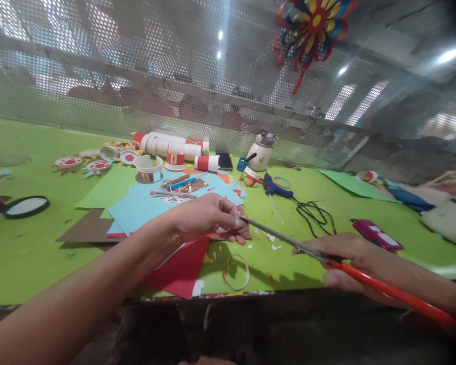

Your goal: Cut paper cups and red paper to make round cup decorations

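Over the near edge of the green table [30,263], we hold a pair of scissors [289,239] with red handles: our right hand [349,258] is closed around the handle end, while the fingers of our left hand [207,218] are pinched together at the blade tips, perhaps on a scrap too small to make out. The blades look thin, stiff and sharp, so we judge them light but best taken by the handles, never by the edges. Just below the left hand lie a red paper sheet [180,268] and a curled paper ring [236,272], both likely flimsy, easy to crease, and best lifted by an edge. Farther back we count one blue glue gun [273,186] with its black cord, one white bottle [261,150], one dark phone [225,161], one open paper cup [148,168], and one pinwheel [312,25] hanging on the mesh screen. The rolled cups in the long stack [171,144] are too crowded to count.
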Demonstrator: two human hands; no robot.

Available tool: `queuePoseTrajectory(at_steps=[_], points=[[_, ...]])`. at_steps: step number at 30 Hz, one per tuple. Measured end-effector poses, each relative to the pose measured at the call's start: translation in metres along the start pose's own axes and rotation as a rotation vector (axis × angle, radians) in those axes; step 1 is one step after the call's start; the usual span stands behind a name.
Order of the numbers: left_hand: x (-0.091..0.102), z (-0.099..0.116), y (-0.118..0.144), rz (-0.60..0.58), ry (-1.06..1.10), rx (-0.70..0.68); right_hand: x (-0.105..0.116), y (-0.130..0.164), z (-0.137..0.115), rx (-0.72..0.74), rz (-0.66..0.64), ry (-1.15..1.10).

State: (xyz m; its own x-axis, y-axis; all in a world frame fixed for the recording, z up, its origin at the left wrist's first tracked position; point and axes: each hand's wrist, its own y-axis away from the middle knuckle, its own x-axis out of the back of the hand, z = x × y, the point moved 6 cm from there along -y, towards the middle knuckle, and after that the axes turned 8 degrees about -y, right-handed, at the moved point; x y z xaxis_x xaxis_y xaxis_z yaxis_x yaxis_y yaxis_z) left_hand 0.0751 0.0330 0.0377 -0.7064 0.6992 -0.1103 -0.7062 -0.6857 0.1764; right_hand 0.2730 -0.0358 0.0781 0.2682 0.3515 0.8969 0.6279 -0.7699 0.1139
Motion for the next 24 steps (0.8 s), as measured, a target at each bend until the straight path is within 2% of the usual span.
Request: queuePoseTrajectory(at_steps=[9, 14, 24], points=[[-0.0001, -0.0014, -0.0007, -0.024, 0.01, -0.006, 0.0014, 0.0024, 0.0022, 0.015, 0.032, -0.009], [-0.0002, -0.0035, -0.0018, -0.03, 0.012, -0.014, -0.001, 0.0038, 0.0055, -0.016, -0.007, -0.03], [0.0002, -0.0048, -0.0026, -0.038, 0.02, -0.004, -0.001, 0.0057, 0.0052, -0.038, 0.008, -0.034]])
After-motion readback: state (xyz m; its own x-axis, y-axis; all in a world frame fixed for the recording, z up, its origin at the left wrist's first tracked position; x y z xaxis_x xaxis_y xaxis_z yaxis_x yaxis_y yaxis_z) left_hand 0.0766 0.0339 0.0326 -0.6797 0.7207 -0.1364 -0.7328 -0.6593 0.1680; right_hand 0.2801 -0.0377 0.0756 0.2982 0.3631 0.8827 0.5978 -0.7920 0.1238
